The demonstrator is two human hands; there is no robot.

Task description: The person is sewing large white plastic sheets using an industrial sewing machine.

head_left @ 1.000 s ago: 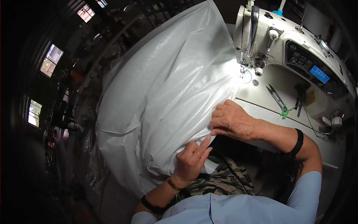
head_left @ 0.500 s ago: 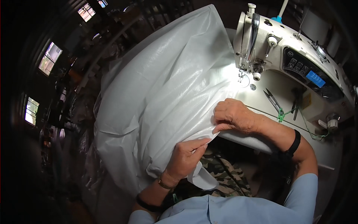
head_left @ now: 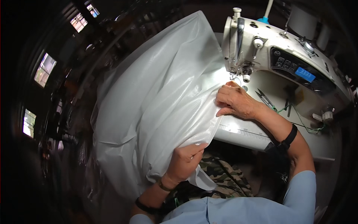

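Note:
A large sheet of white, slightly shiny fabric (head_left: 149, 100) lies bunched over the table and hangs down toward my lap. My left hand (head_left: 185, 159) pinches its near edge between thumb and fingers. Higher along that same edge, close to the needle area, my right hand (head_left: 235, 100) grips the cloth with curled fingers. Just beyond it stands a white sewing machine (head_left: 274, 46), whose lamp lights the presser foot (head_left: 233, 77). The fabric reaches up to the left side of the foot; whether it lies under the foot is hidden by glare and my right hand.
Thread snips (head_left: 264, 98) lie on the machine bed, right of my right hand, beside some green thread (head_left: 315, 130). A measuring scale (head_left: 242, 130) runs along the table's front edge. The machine has a control panel with a lit blue display (head_left: 305, 74). White thread cones (head_left: 304, 22) stand behind.
My right hand has moved up along the fabric edge toward the presser foot, away from my left hand. The edge between them is now stretched straighter, and the table scale shows.

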